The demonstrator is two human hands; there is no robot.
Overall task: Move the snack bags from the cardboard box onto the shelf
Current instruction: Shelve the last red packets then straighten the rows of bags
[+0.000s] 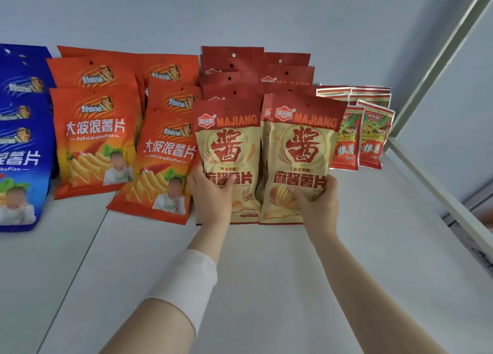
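Note:
Two red-and-cream MAJIANG snack bags stand at the front of two rows on the white shelf (266,273). My left hand (210,191) grips the lower left part of the left MAJIANG bag (229,145). My right hand (317,201) grips the lower right part of the right MAJIANG bag (304,151). Both bags rest with their bottoms on the shelf, leaning back on more bags of the same kind (232,71). The cardboard box is out of view.
Orange chip bags (93,137) stand in rows to the left, blue chip bags (21,140) at the far left. Small red packets (357,137) stand to the right of the MAJIANG rows. A white shelf post (437,60) and side rail bound the right end.

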